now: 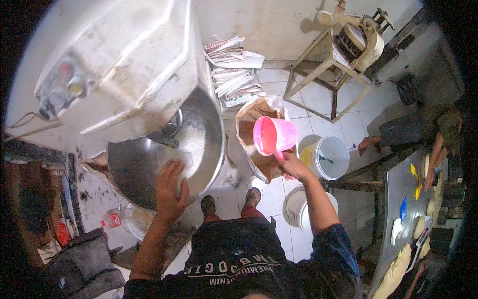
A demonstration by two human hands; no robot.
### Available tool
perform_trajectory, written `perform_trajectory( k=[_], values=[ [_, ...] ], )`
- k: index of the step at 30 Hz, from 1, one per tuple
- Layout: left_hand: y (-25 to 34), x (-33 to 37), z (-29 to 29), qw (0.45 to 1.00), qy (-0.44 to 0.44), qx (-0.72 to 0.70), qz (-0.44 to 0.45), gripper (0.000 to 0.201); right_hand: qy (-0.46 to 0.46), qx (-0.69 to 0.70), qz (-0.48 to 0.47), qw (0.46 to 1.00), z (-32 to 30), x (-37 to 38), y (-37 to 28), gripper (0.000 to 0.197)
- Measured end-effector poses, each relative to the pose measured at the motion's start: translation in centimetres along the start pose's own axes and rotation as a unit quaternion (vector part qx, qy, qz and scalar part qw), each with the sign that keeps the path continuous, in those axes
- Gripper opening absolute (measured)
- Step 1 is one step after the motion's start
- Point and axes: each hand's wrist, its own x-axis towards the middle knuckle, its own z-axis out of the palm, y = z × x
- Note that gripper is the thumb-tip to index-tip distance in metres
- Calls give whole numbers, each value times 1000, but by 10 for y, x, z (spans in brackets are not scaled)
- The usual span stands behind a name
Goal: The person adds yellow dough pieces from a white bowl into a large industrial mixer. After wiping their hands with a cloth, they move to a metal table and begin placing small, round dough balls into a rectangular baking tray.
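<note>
One pink jug hangs over a paper sack, the right hand with its grip wrapped around the handle. The left hand, grip loosely spread, is over the metal mixing bowl with white powder inside; contact is unclear. Two white buckets stand right of the sack; farther right, dough lies on a worktop.

Pale capital lettering in several lines is borne by the person's black shirt, seen upside down. White lettering is carried on the red label of a clear plastic bottle. Red print is shown on the upper folded white sacks. On the white bucket's yellow label, print is too small to be read.
</note>
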Motion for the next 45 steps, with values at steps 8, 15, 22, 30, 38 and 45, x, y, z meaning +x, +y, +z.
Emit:
perform_trajectory(
  k=[8, 15, 22, 30, 38, 45],
  values=[
    [78, 66, 66, 998, -42, -29, -28, 35, 404, -234, -311, 828, -31, 104, 6, 43],
    [163, 152, 152, 963, -21, -211, 164, 33, 87, 481, -78, 869, -25, 41, -20, 50],
    [226, 125, 302, 863, -306, -367, 163, 52, 348, 573, -352, 653, -34, -158, 36, 51],
    [418, -104, 254, 291, -769, -540, -181, 63, 795, -23, -77, 601, 94, -284, 245, 53],
    [508, -292, 281, 554, -753, -213, 284, 31, 699, 306, 303, 572, 393, -397, 540, 32],
    [588, -437, 322, 432, -856, -131, 251, 21, 859, 270, 350, 257, 577, -534, 631, 18]
  ],
)
